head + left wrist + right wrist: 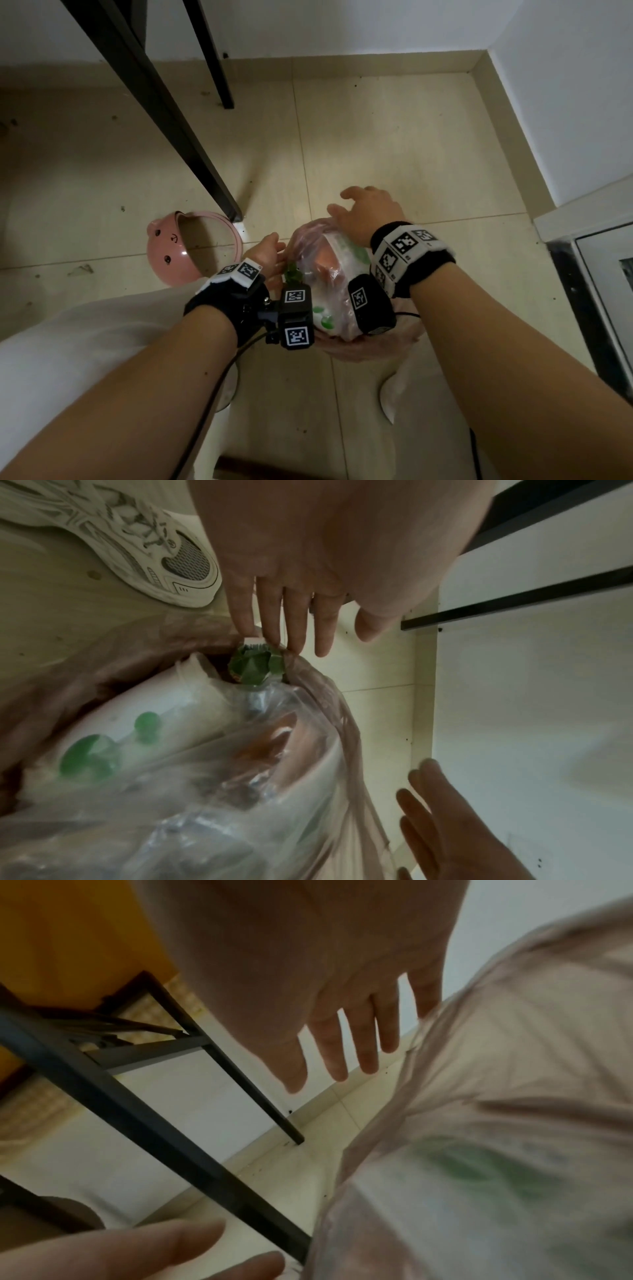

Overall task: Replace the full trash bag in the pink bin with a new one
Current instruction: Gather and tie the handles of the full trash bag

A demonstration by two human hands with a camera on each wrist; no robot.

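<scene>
Full trash bag (329, 274) on floor — both hands spread: left hand (265, 250) fingertips touching its rim, right hand (368, 212) over top; pink bin (171, 253) tipped beside.

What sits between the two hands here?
The full trash bag, mouth open. Left hand touches its near rim, right hand its far side. Head view shows it.

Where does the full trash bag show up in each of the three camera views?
Head: full trash bag at lower centre, between both hands.
Left wrist: fills the lower left.
Right wrist: blurred, fills the right side.
Shared landmark: the black table leg.
</scene>
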